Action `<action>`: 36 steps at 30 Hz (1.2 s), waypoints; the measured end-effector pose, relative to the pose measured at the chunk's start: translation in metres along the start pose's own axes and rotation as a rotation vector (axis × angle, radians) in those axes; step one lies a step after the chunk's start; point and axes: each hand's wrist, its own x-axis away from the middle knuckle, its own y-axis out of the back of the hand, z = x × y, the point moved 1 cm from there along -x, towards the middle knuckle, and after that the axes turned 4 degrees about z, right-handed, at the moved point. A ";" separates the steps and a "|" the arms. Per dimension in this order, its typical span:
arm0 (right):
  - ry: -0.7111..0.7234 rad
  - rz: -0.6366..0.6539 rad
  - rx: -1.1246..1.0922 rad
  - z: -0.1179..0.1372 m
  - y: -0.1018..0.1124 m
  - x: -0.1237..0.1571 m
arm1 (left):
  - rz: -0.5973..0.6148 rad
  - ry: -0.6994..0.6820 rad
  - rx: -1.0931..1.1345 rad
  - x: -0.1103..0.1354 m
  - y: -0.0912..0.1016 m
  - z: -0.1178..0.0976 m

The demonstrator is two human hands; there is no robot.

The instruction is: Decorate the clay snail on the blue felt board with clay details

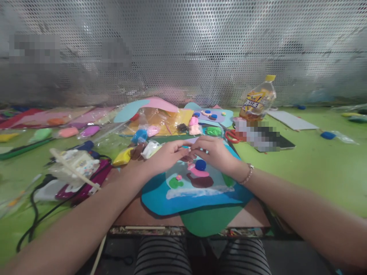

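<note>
My left hand (173, 153) and my right hand (213, 152) meet fingertip to fingertip above a blue paper sheet (160, 198). The fingers of both are bent and pressed together; whatever is between them is too small or hidden to name. Just below them, on a pale panel of the sheet, lie a dark blue clay ball (200, 165), a pink clay strip (199, 172) and a dark brown clay patch (202, 180). Left of these is a green clay shape (175, 183) with a small pink flower. A white clay band (197, 192) runs along the panel's lower edge.
Bagged clay, such as a yellow lump (122, 156), lies left of my hands. Red-handled scissors (233, 136), a phone (282, 142) and a drink bottle (259, 100) are to the right. A stick and cable cross a magenta item (100, 173). Perforated metal (183, 49) stands behind.
</note>
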 end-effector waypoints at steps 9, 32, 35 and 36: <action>-0.334 -0.119 -0.212 -0.009 0.004 0.001 | -0.070 0.022 -0.073 0.002 0.004 -0.002; -0.119 -0.048 -0.023 0.001 -0.005 -0.001 | -0.094 0.014 -0.265 0.001 0.008 -0.001; -0.300 -0.103 -0.095 -0.005 -0.003 -0.001 | -0.148 0.002 -0.328 0.001 0.011 0.001; -0.347 -0.101 -0.117 -0.008 -0.004 -0.001 | -0.162 0.004 -0.357 0.000 0.012 0.002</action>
